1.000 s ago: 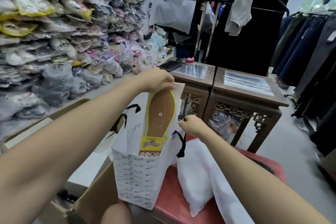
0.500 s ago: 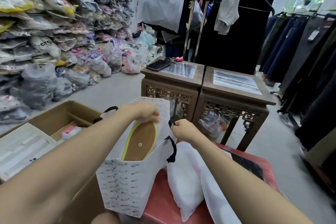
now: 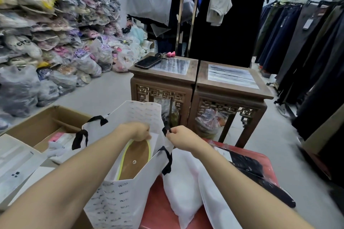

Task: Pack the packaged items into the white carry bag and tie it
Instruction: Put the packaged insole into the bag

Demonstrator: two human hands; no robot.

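White carry bag (image 3: 119,199), printed with small dark lettering and fitted with black handles, stands open on the red surface (image 3: 158,208) in front of the person. Inside it sits a packaged item (image 3: 136,156), a brown sole-shaped insert with a yellow-green edge in clear wrap, leaning with its rounded end up near the bag's mouth. The left hand (image 3: 138,132) reaches into the opening, its fingers curled down and pinching the top of that package. The right hand (image 3: 181,138) holds the bag's far rim, thumb and forefinger pressed together on a black handle (image 3: 166,130). Just beside the bag on the right lie more white bags (image 3: 183,188), limp on the red surface. A cardboard box (image 3: 46,126) sits to the left with pale packets in it. Two carved wooden stands (image 3: 197,87) are beyond, a dark phone (image 3: 148,62) lying on the nearer left one. Heaps of plastic-wrapped goods (image 3: 55,33) fill the left wall.
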